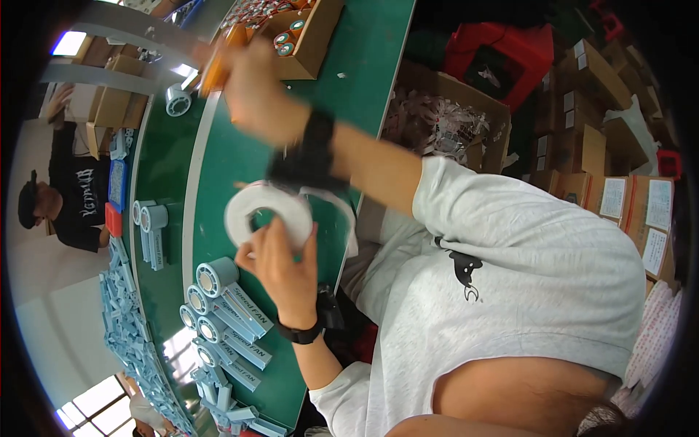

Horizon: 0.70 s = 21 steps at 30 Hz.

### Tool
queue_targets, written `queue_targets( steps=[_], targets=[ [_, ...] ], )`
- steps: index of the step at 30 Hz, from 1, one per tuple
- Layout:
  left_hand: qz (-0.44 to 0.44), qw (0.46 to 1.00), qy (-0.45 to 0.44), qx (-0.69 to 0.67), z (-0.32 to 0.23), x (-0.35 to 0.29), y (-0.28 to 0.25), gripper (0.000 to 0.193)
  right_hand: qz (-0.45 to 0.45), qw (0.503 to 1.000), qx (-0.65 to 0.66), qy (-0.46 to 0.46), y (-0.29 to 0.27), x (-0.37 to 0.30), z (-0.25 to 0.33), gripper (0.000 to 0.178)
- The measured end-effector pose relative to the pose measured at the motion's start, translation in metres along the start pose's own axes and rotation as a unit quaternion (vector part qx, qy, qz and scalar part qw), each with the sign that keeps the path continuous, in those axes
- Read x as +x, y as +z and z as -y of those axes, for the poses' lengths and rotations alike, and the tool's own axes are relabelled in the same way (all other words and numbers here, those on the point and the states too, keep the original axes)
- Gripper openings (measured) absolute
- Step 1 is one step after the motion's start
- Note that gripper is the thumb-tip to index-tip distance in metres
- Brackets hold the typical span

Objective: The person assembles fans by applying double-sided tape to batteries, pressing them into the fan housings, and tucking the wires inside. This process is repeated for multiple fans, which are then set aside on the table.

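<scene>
Left fingers (275, 244) grasp white roll (238, 218), one or more at the hole, thumb along the rim, over green table (364, 54). Right fingers (242, 73) motion-blurred, orange thing (213, 75) against them; cannot tell whether gripped. Blue fans (244, 313) lined up just left of left fingers; carton (326, 40) of wired parts beside right fingers, further right.

- pale grey short-sleeved shirt (539, 247)
- black cartoon print (464, 271) on its chest
- dark band (297, 334) on left wrist
- black band (319, 137), blurred, on right
</scene>
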<state>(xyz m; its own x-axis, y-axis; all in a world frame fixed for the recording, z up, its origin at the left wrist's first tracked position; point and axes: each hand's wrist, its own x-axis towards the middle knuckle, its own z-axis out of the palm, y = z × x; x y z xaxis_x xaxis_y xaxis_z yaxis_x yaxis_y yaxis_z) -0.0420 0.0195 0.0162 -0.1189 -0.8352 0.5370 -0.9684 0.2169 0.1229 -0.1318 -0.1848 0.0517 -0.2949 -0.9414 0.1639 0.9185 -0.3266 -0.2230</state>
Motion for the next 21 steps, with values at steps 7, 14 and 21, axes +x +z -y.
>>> queue_targets(
  steps=[7,14,21],
  targets=[
    [0.126,0.984,-0.004,-0.124,0.054,0.023,-0.039,0.053,0.327,0.93,-0.1,0.135,0.016,-0.006,0.078,0.045],
    [0.24,0.965,-0.07,0.074,0.098,0.014,-0.078,0.06,0.434,0.887,-0.133,0.086,-0.03,-0.025,0.07,0.021],
    [0.11,0.976,0.027,0.185,0.1,0.054,-0.049,0.075,0.446,0.88,-0.077,0.143,-0.03,-0.042,0.061,0.03]
  ],
)
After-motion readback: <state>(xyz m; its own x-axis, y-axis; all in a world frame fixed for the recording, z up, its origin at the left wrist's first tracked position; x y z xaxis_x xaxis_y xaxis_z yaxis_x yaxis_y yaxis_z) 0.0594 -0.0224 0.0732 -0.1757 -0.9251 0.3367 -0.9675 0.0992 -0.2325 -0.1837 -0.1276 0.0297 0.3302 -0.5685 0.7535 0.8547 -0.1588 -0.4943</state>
